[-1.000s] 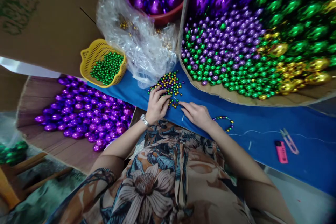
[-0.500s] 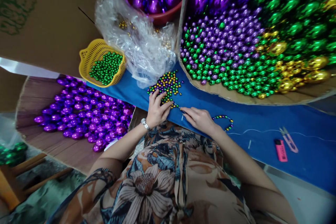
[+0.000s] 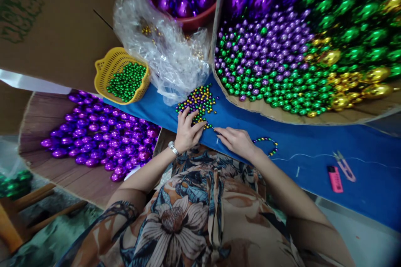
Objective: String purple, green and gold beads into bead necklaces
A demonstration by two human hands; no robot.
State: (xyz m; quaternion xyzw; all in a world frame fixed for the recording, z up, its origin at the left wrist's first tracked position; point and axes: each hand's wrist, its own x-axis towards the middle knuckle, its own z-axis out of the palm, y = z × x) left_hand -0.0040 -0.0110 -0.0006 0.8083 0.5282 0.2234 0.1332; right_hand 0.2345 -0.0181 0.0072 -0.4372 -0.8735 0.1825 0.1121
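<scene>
My left hand, with a silver watch at the wrist, rests its spread fingers on a small pile of green, gold and purple beads on a blue cloth. Opposite it, my right hand is closed in a pinch on a thin needle that points at the pile. A bead or two seem to sit near the needle's tip, close to my left fingertips. From behind my right hand a strung loop of coloured beads curves out over the cloth, with white thread trailing right.
Right of the beads lie a pink lighter and thread snips. A yellow basket holds green beads. Beyond are a clear plastic bag, a red tub and a large cardboard box of baubles. Purple beads fill a carton at left.
Almost nothing differs. Both hands stay in the same place, with at most a tiny shift of the right fingers along the needle.
</scene>
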